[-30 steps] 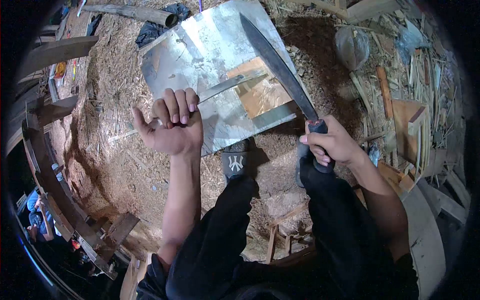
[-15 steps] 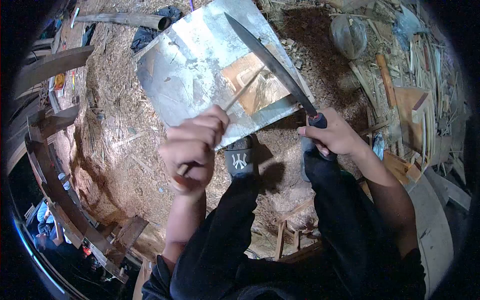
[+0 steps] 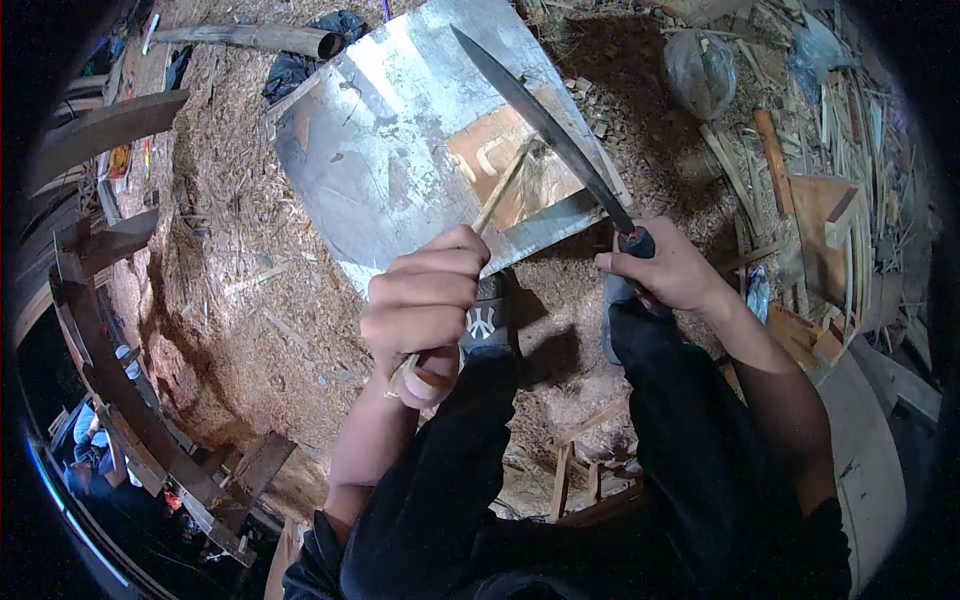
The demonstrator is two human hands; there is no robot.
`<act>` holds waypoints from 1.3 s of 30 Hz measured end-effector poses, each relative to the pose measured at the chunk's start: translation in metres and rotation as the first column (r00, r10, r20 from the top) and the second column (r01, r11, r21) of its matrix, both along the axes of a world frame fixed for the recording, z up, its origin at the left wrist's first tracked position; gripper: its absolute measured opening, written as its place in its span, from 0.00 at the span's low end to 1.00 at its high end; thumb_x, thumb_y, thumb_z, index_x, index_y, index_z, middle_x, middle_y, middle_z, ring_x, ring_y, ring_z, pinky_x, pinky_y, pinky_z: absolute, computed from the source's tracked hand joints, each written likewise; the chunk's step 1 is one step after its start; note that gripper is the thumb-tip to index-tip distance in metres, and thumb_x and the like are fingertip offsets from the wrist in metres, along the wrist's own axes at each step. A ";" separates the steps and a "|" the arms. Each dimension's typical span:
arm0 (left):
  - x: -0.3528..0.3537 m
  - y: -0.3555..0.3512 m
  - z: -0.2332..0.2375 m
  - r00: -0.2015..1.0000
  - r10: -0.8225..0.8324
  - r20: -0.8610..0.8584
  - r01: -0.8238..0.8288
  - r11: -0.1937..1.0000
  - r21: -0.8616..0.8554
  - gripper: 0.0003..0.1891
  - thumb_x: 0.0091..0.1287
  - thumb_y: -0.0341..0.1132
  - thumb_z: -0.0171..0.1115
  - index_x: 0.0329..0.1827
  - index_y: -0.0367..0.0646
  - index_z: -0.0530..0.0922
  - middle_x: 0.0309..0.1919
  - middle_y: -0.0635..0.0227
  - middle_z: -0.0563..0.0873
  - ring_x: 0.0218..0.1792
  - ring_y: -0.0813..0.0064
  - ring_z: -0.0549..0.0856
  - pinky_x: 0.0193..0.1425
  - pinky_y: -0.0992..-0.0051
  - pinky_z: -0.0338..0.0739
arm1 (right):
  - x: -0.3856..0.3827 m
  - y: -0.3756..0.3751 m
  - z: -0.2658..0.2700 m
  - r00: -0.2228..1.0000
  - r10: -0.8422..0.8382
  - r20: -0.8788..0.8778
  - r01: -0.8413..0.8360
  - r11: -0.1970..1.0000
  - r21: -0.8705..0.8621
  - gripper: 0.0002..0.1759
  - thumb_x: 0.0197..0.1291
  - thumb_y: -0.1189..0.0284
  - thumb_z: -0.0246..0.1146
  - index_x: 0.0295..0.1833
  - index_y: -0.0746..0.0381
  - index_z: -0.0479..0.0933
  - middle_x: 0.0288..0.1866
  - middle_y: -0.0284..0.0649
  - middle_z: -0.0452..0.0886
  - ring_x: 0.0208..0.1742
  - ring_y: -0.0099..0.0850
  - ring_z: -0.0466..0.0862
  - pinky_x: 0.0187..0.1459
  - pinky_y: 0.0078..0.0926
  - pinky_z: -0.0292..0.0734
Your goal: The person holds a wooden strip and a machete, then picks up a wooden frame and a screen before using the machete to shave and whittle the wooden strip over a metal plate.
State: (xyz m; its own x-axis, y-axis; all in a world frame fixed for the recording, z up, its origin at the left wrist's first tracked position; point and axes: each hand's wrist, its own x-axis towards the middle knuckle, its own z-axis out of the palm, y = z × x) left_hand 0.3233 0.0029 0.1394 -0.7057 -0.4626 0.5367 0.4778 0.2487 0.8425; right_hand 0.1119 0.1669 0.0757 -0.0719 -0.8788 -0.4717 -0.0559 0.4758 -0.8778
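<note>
My left hand [image 3: 425,305] is closed in a fist around a thin wooden stick [image 3: 503,187]. One end pokes out below the fist, and the far tip meets the middle of the machete blade [image 3: 540,118] in this view. My right hand [image 3: 685,268] grips the machete's dark handle [image 3: 636,243] over my right knee, with the long curved blade pointing up and to the left. Beneath the blade and stick lies a worn, whitish-grey board [image 3: 365,160], tilted on the ground, with a bare brown wood patch [image 3: 480,145] near its right side.
Wood shavings [image 3: 250,240] cover the ground. My slippered foot [image 3: 487,320] is at the board's near edge. Timber offcuts [image 3: 775,160] and clear plastic bags [image 3: 700,75] lie on the right. Curved planks [image 3: 110,130] stand on the left, with another person [image 3: 95,450] beyond them.
My left hand has moved right and slightly down with the stick, which now slants more steeply. The machete and my right hand have stayed almost still.
</note>
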 end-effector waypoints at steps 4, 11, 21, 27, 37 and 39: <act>0.004 0.002 -0.002 0.989 0.147 0.028 -0.150 0.983 0.105 0.37 0.79 0.58 0.39 0.12 0.42 0.53 0.11 0.70 0.55 0.14 0.69 0.57 0.27 0.64 0.61 | 0.000 -0.003 0.016 0.994 -0.037 0.107 0.005 0.959 0.284 0.18 0.64 0.65 0.69 0.27 0.63 0.73 0.17 0.29 0.72 0.14 0.19 0.73 0.18 0.22 0.64; 0.010 -0.006 -0.018 0.934 0.354 -0.049 -0.297 0.846 0.443 0.31 0.80 0.55 0.31 0.15 0.49 0.55 0.12 0.72 0.59 0.18 0.71 0.62 0.37 0.63 0.64 | 0.008 -0.005 0.031 0.993 -0.059 -0.105 0.072 0.990 0.124 0.22 0.66 0.57 0.66 0.42 0.69 0.81 0.27 0.44 0.83 0.32 0.32 0.83 0.39 0.32 0.76; 0.001 0.000 -0.001 0.925 0.378 -0.045 -0.303 0.802 0.514 0.40 0.60 0.83 0.36 0.29 0.49 0.63 0.21 0.71 0.64 0.29 0.71 0.65 0.46 0.63 0.61 | 0.012 -0.013 0.038 0.982 -0.037 -0.187 0.029 0.999 -0.044 0.24 0.71 0.54 0.59 0.45 0.69 0.80 0.28 0.47 0.83 0.32 0.34 0.85 0.39 0.34 0.77; -0.006 0.001 0.008 0.905 0.425 -0.010 -0.373 0.805 0.462 0.45 0.64 0.82 0.28 0.34 0.44 0.71 0.22 0.68 0.69 0.31 0.67 0.70 0.49 0.55 0.66 | 0.012 -0.013 0.038 0.996 -0.016 -0.083 0.018 0.999 0.026 0.24 0.72 0.54 0.58 0.45 0.68 0.80 0.29 0.46 0.83 0.32 0.34 0.84 0.40 0.35 0.78; -0.016 -0.008 0.006 0.934 0.307 -0.185 -0.240 0.919 0.313 0.44 0.65 0.81 0.29 0.18 0.44 0.64 0.14 0.69 0.68 0.19 0.68 0.69 0.36 0.62 0.65 | 0.014 -0.016 0.035 0.986 -0.028 -0.164 0.019 0.998 -0.057 0.26 0.73 0.52 0.56 0.46 0.69 0.79 0.26 0.45 0.83 0.30 0.34 0.85 0.37 0.35 0.78; -0.013 -0.008 0.005 0.935 0.320 -0.151 -0.269 0.920 0.284 0.39 0.71 0.74 0.38 0.16 0.47 0.56 0.12 0.74 0.57 0.17 0.74 0.55 0.30 0.68 0.53 | 0.015 -0.017 0.035 0.976 -0.010 -0.219 -0.001 0.999 -0.048 0.27 0.74 0.52 0.55 0.41 0.69 0.78 0.22 0.45 0.80 0.25 0.36 0.83 0.32 0.38 0.77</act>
